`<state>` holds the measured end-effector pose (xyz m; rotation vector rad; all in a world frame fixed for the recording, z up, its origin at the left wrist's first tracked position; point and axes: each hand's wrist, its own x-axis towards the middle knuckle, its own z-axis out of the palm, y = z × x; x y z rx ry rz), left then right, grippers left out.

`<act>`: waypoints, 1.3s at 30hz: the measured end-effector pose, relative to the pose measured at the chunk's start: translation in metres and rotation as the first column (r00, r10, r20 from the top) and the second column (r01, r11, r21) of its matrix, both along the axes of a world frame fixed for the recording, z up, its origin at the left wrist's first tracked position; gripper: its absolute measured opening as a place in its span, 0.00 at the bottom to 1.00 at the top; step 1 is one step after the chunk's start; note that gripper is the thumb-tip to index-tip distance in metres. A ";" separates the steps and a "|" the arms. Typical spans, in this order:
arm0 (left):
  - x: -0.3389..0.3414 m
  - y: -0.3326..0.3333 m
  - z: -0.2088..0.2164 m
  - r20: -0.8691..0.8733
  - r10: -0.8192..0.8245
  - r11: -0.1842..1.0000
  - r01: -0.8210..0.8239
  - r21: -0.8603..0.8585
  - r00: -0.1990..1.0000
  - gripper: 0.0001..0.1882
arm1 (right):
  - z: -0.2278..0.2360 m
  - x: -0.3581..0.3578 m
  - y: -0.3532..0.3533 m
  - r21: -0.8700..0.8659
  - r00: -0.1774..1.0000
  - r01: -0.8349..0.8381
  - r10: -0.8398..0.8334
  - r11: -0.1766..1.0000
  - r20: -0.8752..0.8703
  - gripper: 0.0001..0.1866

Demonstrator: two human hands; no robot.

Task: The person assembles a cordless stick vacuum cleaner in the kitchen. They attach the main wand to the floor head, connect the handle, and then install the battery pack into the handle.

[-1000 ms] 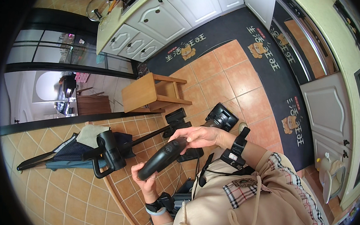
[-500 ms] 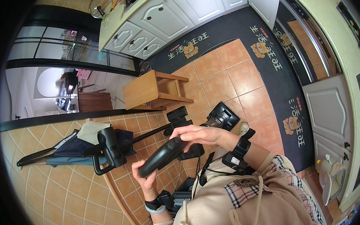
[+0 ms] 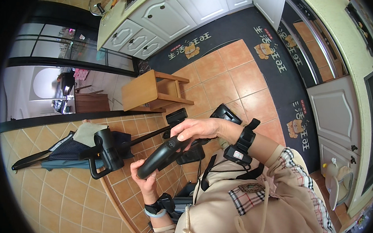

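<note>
Between my hands is a long, rounded black appliance part (image 3: 157,158) with a small round button near its upper end, held at a slant. My left hand (image 3: 145,181) is closed around its lower end. At the upper end, my right hand (image 3: 197,130) grips it, thumb on top near the button; its other fingers are partly hidden. Beyond my right wrist a black floor head (image 3: 227,114) rests on the tiles, partly covered by my forearm. Left of my hands is a black stick vacuum (image 3: 111,152) with a loop handle, its tube running toward the floor behind the held part.
A wooden stool (image 3: 147,90) stands ahead, beside a black-framed glass partition (image 3: 74,65). Folded umbrellas (image 3: 66,154) and a pale cloth (image 3: 89,134) lie at the left. Dark printed mats (image 3: 278,75) run along white cabinets (image 3: 173,13). A cable hangs near my waist.
The whole view has shifted slightly to the left. Both hands keep their grip on the black part, and my right forearm now covers more of the floor head.
</note>
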<state>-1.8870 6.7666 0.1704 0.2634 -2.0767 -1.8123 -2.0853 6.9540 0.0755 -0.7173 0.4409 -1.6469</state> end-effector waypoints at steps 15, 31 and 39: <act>0.010 -0.002 -0.003 0.026 -0.024 1.000 0.024 -0.006 0.999 0.26 | -0.015 0.013 -0.012 -0.011 1.000 0.011 -0.011 1.000 -0.013 0.22; 0.009 -0.002 -0.012 0.057 -0.018 0.983 0.029 -0.183 0.998 0.26 | 0.030 0.004 0.014 -0.045 0.886 0.241 -0.239 0.969 -0.397 0.20; 0.005 0.006 -0.005 0.080 -0.045 0.991 0.054 -0.120 0.996 0.25 | 0.034 0.007 0.015 0.020 0.931 0.215 -0.198 0.977 -0.308 0.15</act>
